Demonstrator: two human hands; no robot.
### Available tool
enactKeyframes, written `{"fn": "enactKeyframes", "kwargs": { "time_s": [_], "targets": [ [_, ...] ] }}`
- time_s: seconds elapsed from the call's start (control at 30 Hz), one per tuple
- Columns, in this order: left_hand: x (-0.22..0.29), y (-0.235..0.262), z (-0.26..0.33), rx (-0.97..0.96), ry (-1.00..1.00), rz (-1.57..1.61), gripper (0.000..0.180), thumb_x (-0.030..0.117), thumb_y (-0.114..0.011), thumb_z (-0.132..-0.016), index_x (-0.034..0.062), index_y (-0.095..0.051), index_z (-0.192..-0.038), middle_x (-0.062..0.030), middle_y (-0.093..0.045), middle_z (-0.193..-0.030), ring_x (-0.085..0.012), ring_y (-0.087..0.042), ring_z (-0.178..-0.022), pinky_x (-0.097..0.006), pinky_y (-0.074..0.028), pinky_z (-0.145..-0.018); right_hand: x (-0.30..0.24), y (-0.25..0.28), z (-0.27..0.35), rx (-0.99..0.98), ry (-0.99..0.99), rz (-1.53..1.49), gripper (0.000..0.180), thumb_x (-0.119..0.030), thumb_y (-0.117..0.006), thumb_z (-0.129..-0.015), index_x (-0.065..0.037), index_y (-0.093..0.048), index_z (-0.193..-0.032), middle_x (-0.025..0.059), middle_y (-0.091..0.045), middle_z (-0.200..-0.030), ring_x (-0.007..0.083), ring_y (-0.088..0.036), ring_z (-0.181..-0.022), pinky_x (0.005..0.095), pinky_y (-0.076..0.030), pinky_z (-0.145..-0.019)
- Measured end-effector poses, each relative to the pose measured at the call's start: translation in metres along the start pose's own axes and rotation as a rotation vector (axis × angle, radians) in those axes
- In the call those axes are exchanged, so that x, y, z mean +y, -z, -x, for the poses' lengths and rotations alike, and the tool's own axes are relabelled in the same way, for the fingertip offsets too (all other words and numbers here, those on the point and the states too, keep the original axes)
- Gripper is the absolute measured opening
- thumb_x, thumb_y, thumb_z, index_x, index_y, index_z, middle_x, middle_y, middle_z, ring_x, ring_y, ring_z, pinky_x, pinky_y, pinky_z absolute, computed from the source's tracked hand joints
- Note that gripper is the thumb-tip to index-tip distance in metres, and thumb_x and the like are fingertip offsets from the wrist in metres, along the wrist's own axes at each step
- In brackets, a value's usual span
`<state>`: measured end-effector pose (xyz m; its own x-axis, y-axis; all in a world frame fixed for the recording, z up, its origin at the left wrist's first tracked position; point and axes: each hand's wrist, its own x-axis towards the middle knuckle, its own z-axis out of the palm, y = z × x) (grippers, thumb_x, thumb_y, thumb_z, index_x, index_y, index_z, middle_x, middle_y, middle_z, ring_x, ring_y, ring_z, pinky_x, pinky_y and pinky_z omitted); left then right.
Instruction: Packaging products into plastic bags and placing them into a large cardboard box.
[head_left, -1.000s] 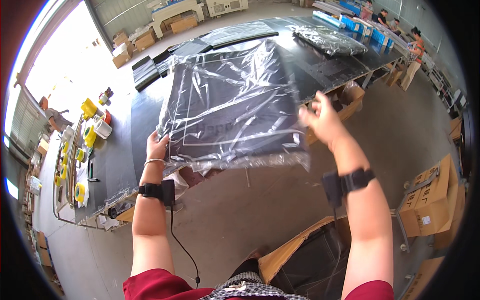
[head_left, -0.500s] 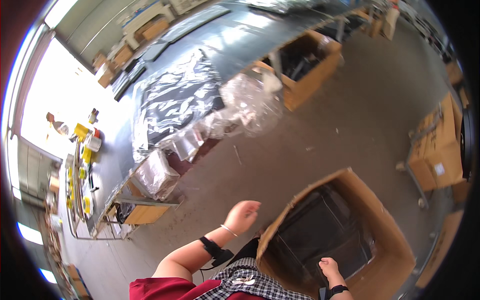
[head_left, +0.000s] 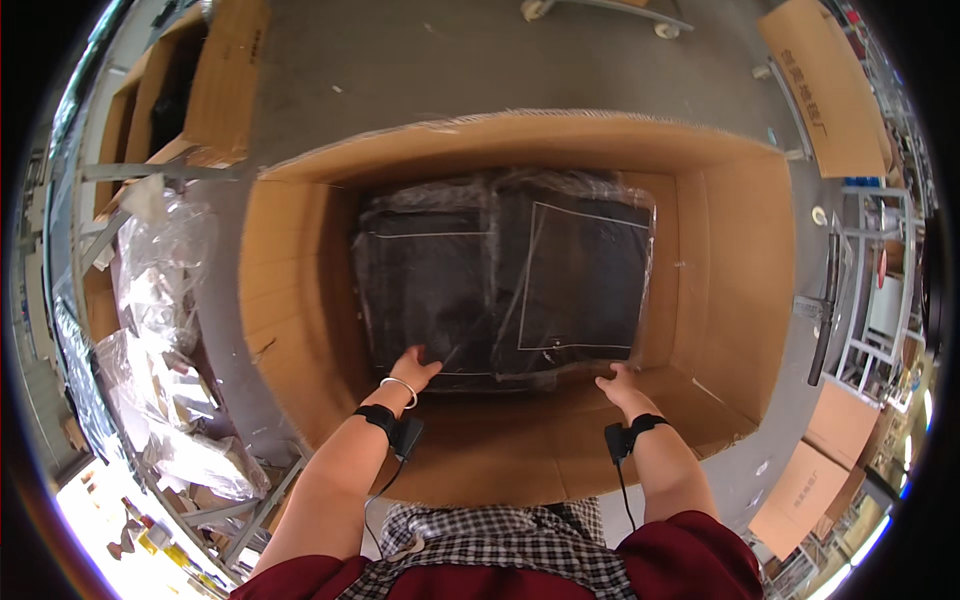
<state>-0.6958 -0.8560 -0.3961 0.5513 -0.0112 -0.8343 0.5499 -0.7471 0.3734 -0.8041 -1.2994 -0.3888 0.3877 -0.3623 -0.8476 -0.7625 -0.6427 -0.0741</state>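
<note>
A large open cardboard box [head_left: 735, 290] stands right before me. Inside lie dark flat packs in clear plastic, side by side: a left pack [head_left: 430, 285] and a right pack [head_left: 585, 280] with a thin white line bordering its top. Both my arms reach down over the near wall. My left hand [head_left: 415, 370] is at the near edge of the left pack, thumb apart from the fingers. At the near right corner of the right pack is my right hand [head_left: 622, 385], fingers apart. Whether either hand touches the plastic I cannot tell. Neither holds anything visible.
Crumpled clear plastic [head_left: 160, 270] hangs along the table at left. Beyond it stands another cardboard box [head_left: 225, 85] with dark contents. On the right are an upright carton [head_left: 825, 90] on a wheeled frame, a metal rack [head_left: 880, 290] and a lower carton [head_left: 800, 495].
My view has swung from the table round to the box, which now sits centred before me. Both hands have come over the box, reaching inside to the packs' near edge.
</note>
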Motion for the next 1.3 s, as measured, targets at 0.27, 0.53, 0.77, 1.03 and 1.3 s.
{"fn": "enactKeyframes", "kwargs": {
  "time_s": [0.27, 0.53, 0.77, 1.03, 1.3],
  "targets": [
    [0.051, -0.114, -0.117, 0.127, -0.129, 0.144, 0.082, 0.042, -0.078, -0.074, -0.0073, -0.046, -0.131, -0.0282, -0.056, -0.126, -0.0389, -0.055, -0.118, -0.04, -0.046, -0.098, -0.011, -0.036, -0.086, 0.142, -0.092, 0.03, 0.085, -0.042, -0.075, -0.076, 0.003, -0.041, -0.139, 0.0248, -0.04, -0.144, 0.0349, -0.04, -0.134, 0.0414, -0.036, -0.109],
    [0.145, -0.156, -0.1, 0.19, -0.107, 0.425, 0.061, 0.029, -0.078, -0.076, -0.0092, -0.053, -0.117, -0.0275, -0.064, -0.11, -0.0378, -0.064, -0.103, -0.038, -0.049, -0.089, 0.013, -0.081, -0.091, 0.062, -0.021, -0.246, 0.086, -0.045, -0.072, -0.08, 0.004, -0.037, -0.14, 0.0256, -0.04, -0.144, 0.0378, -0.04, -0.132, 0.0417, -0.032, -0.111],
    [0.145, -0.1, -0.006, 0.022, -0.175, 0.797, 0.035, 0.01, -0.069, -0.081, -0.0019, -0.054, -0.111, -0.0177, -0.067, -0.103, -0.0283, -0.066, -0.093, -0.037, -0.051, -0.081, 0.0, -0.076, -0.053, -0.081, -0.251, -1.27, 0.096, -0.057, -0.07, -0.08, -0.004, -0.028, -0.148, 0.0213, -0.032, -0.151, 0.0331, -0.035, -0.137, 0.0447, -0.028, -0.11],
    [-0.009, 0.009, -0.004, -0.048, -0.006, 0.546, 0.038, 0.008, -0.064, -0.088, -0.0002, -0.053, -0.123, -0.0071, -0.065, -0.109, -0.0169, -0.061, -0.098, -0.031, -0.047, -0.09, -0.026, -0.094, -0.09, 0.099, -0.139, -0.789, 0.1, -0.045, -0.082, -0.072, 0.003, -0.031, -0.143, 0.0228, -0.044, -0.142, 0.0339, -0.043, -0.131, 0.0386, -0.034, -0.109],
    [-0.094, -0.047, -0.098, 0.212, 0.109, 0.363, 0.062, 0.034, -0.075, -0.079, -0.0071, -0.056, -0.121, -0.0207, -0.064, -0.115, -0.0295, -0.061, -0.106, -0.037, -0.047, -0.09, -0.058, -0.112, -0.116, 0.708, 0.246, -0.622, 0.042, -0.021, -0.08, -0.075, -0.002, -0.058, -0.105, 0.017, -0.064, -0.099, 0.0355, -0.062, -0.088, 0.0416, -0.048, -0.079]
  ]
}}
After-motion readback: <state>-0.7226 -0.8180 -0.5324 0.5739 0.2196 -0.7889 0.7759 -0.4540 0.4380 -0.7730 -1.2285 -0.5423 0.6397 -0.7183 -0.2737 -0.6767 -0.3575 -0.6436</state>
